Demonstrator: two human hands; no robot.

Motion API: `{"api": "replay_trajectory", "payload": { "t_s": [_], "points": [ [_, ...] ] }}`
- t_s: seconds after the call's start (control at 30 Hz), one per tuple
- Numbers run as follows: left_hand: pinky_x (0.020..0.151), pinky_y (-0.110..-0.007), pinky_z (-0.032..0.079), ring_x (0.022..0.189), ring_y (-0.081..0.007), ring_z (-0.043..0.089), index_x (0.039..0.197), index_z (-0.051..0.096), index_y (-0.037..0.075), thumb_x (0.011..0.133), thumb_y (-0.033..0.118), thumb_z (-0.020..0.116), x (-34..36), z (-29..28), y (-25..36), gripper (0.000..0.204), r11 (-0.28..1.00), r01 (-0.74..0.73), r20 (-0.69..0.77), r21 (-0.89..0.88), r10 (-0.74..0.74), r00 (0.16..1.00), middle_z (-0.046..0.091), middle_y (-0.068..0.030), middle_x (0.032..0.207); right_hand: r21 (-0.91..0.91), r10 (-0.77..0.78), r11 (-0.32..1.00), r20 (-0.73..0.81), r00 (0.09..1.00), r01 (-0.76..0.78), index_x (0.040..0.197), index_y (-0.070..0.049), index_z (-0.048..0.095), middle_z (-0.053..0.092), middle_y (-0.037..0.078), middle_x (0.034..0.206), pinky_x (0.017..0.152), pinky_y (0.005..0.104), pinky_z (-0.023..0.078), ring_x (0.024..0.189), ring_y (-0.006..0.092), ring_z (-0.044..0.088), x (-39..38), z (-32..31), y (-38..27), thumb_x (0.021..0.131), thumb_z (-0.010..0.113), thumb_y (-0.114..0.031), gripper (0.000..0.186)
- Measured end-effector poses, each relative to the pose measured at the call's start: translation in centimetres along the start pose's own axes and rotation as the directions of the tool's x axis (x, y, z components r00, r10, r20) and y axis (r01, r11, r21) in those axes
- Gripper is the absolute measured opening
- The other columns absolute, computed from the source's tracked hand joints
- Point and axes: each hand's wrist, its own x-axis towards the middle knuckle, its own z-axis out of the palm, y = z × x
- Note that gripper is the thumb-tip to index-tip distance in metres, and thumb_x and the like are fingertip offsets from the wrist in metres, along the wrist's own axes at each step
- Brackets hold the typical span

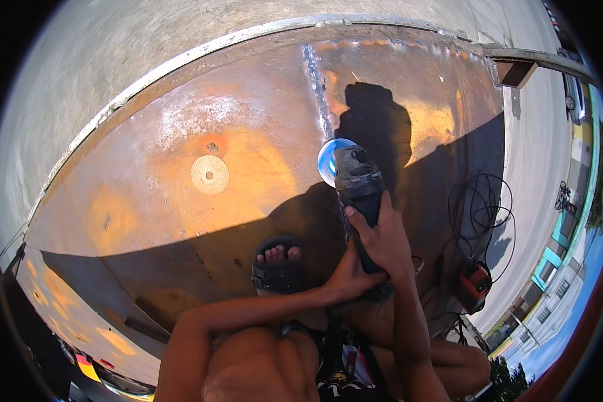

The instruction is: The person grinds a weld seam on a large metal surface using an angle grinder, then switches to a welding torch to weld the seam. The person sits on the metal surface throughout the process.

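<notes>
An angle grinder (359, 175) is held in both my hands over a rusty steel plate (261, 87). My right hand (384, 234) wraps round the middle of its black body. Further back, my left hand (350, 276) grips the rear end. The grinder's disc (327, 163) looks bright blue-white and lies over the line of a rough weld seam (315, 90); I cannot tell if it touches the metal. To the left, a round tan disc (210, 174) with a centre hole lies flat on the plate.
My sandalled foot (277, 266) stands on the plate, left of the grinder. At the right lie a coiled black cable (479, 214) and a red-and-black box-shaped device (474, 288). A pale raised rail (201, 50) borders the plate's far side. Dark shadow covers the near part.
</notes>
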Motion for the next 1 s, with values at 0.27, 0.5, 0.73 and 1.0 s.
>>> {"api": "replay_trajectory", "payload": {
  "t_s": [0.27,0.5,0.73,1.0],
  "points": [
    [0.119,-0.044,0.040,0.146,-0.0273,0.044,0.159,0.017,0.001,0.084,0.013,0.087,0.8,-0.4,0.8,0.103,0.990,-0.034,-0.040,0.136,0.040,0.998,0.043,-0.0173,0.151,-0.026,-0.035,0.999,0.019,0.999,0.035,0.117,0.009,0.051,0.070,0.032,0.080,0.069,0.0533,0.056,0.084,0.0505,0.073,1.3,0.4,-0.7,0.097,0.072,-0.043,0.059],
    [0.122,-0.044,0.037,0.148,-0.0260,0.041,0.161,0.013,0.000,0.084,0.005,0.087,2.7,-0.7,2.9,0.108,0.998,-0.008,-0.048,-0.057,0.006,0.999,0.040,-0.0173,0.155,-0.082,0.025,0.996,0.076,0.997,-0.019,0.122,0.006,0.053,0.073,0.030,0.093,0.077,0.0495,0.056,0.092,0.0467,0.074,3.4,-0.4,-3.0,0.098,0.072,-0.044,0.058],
    [0.122,-0.044,0.039,0.149,-0.0266,0.041,0.161,0.012,0.001,0.085,0.002,0.086,2.9,-0.5,2.7,0.106,0.987,0.014,-0.043,-0.160,-0.021,0.999,0.037,-0.0169,0.157,-0.204,-0.022,0.978,0.047,0.999,0.031,0.124,0.007,0.053,0.073,0.031,0.098,0.080,0.0488,0.056,0.095,0.0467,0.074,4.0,0.2,-1.8,0.098,0.071,-0.046,0.062],
    [0.121,-0.045,0.040,0.147,-0.0272,0.044,0.160,0.015,0.001,0.086,0.000,0.084,2.2,-0.4,1.3,0.101,0.993,-0.071,-0.053,-0.099,0.066,0.996,0.041,-0.0164,0.154,-0.161,0.017,0.987,0.060,0.998,-0.007,0.127,0.008,0.052,0.072,0.031,0.102,0.084,0.0502,0.055,0.100,0.0475,0.073,2.8,0.0,-2.1,0.097,0.070,-0.049,0.067]
  ]
}}
